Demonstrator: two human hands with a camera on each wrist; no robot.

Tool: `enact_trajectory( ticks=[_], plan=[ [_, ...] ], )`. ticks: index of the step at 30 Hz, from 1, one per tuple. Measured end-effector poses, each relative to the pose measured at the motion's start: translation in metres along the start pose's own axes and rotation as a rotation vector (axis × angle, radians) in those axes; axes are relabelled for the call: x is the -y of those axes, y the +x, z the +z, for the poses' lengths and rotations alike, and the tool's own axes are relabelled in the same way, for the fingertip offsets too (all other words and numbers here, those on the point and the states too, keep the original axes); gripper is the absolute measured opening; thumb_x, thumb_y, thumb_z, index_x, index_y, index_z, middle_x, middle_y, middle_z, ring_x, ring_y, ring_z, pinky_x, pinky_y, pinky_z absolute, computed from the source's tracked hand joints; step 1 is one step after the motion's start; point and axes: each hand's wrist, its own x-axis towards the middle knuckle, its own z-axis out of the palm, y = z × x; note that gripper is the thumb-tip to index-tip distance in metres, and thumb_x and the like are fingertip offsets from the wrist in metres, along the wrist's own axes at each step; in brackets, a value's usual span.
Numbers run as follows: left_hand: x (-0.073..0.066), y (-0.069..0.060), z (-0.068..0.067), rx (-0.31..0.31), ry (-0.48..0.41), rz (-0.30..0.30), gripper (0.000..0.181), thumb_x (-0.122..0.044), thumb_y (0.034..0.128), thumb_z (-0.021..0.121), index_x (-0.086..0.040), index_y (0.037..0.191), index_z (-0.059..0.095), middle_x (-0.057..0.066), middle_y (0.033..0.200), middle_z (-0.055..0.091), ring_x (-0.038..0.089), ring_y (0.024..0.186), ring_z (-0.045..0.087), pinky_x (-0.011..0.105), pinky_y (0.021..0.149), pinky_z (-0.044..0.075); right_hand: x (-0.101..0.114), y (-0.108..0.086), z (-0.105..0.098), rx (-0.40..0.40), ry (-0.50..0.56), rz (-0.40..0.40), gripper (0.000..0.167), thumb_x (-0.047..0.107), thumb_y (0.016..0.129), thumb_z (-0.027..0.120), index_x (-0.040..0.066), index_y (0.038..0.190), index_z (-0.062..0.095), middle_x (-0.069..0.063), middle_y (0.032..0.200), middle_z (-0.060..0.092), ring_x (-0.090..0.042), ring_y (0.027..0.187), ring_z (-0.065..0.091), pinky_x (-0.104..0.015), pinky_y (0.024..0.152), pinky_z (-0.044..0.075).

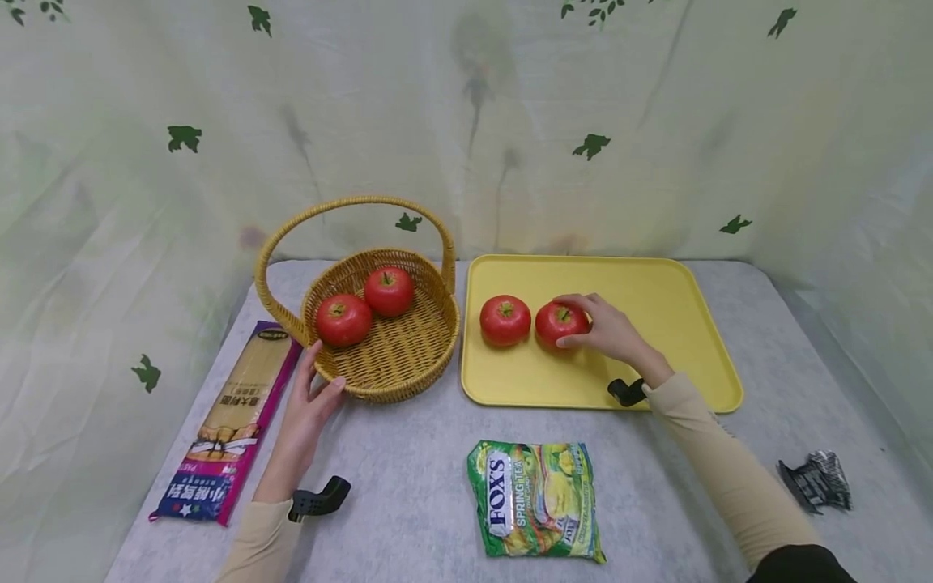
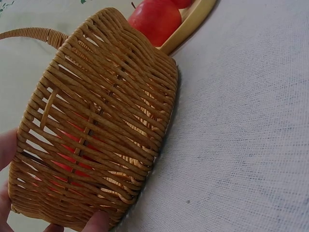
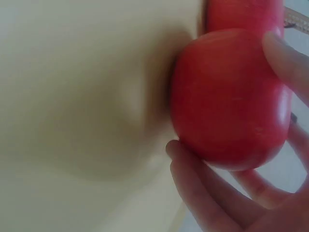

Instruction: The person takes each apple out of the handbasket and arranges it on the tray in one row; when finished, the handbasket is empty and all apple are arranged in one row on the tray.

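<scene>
A wicker basket point(image 1: 394, 356) with a tall arched handle holds two red apples point(image 1: 343, 320). My left hand point(image 1: 308, 413) touches its near left side, thumb and fingers spread against the wicker; the left wrist view shows fingertips along the basket wall point(image 2: 96, 125). On the yellow tray point(image 1: 656, 324) are two more red apples. My right hand point(image 1: 605, 330) grips the right one point(image 1: 557, 324), thumb on the near side and fingers over the far side. In the right wrist view this apple point(image 3: 229, 101) sits between thumb and fingers, close to the other apple point(image 1: 504, 321).
A long pasta packet point(image 1: 233, 421) lies left of the basket. The green FOX'S bag point(image 1: 535, 500) lies in front of the tray. A crumpled black and silver wrapper point(image 1: 816, 482) is at the far right. A leaf-patterned curtain stands behind the table.
</scene>
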Motion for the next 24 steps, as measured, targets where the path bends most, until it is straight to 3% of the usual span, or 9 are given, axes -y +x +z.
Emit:
enact_trajectory(
  ticks=[5,12,16,18,20,24],
  plan=[
    [0.0,0.0,0.001,0.004,0.003,0.001,0.07,-0.019,0.1,0.052,-0.026,0.155,0.009,0.001,0.158,-0.006,0.027,0.14,0.013,0.037,0.106,0.032,0.0,-0.001,0.0,0.015,0.026,-0.018,0.074,0.037,0.08,0.077,0.015,0.142,0.043,-0.02,0.127,0.046,-0.037,0.115,0.045,-0.059,0.094,0.04],
    [0.0,0.0,0.0,0.006,0.006,0.008,0.07,-0.018,0.1002,0.052,-0.026,0.155,0.009,-0.002,0.158,-0.008,0.026,0.141,0.009,0.037,0.107,0.032,0.012,0.004,-0.004,-0.085,0.176,-0.155,0.061,0.023,0.087,0.073,0.005,0.138,0.046,-0.018,0.135,0.046,-0.037,0.12,0.044,-0.054,0.101,0.036],
    [0.0,0.0,0.0,0.006,0.01,0.01,0.07,-0.018,0.1002,0.052,-0.026,0.155,0.009,-0.001,0.158,-0.008,0.026,0.141,0.009,0.04,0.108,0.03,0.033,0.01,-0.003,-0.102,0.322,-0.217,0.052,0.016,0.09,0.069,0.002,0.136,0.048,-0.017,0.133,0.05,-0.038,0.117,0.05,-0.051,0.099,0.041],
    [0.001,0.0,-0.001,0.005,0.012,0.009,0.07,-0.019,0.1001,0.052,-0.026,0.155,0.009,-0.001,0.158,-0.008,0.026,0.141,0.009,0.041,0.108,0.029,0.055,0.009,-0.004,-0.088,0.364,-0.242,0.049,0.009,0.09,0.067,-0.002,0.134,0.049,-0.02,0.131,0.052,-0.04,0.113,0.053,-0.049,0.096,0.044],
    [0.001,0.001,-0.001,0.004,0.012,0.011,0.07,-0.019,0.1001,0.052,-0.026,0.155,0.009,-0.001,0.158,-0.008,0.026,0.141,0.009,0.041,0.108,0.029,0.074,0.011,-0.001,-0.067,0.386,-0.262,0.046,0.005,0.09,0.066,-0.006,0.132,0.049,-0.022,0.129,0.053,-0.041,0.11,0.054,-0.049,0.094,0.046],
    [0.003,0.001,-0.002,0.005,0.003,0.017,0.07,-0.018,0.1,0.052,-0.025,0.155,0.01,0.002,0.158,-0.007,0.029,0.141,0.011,0.035,0.106,0.034,0.098,0.024,0.012,-0.001,0.408,-0.313,0.046,0.008,0.091,0.065,-0.001,0.133,0.05,-0.018,0.128,0.055,-0.034,0.106,0.059,-0.045,0.092,0.047]
  ],
)
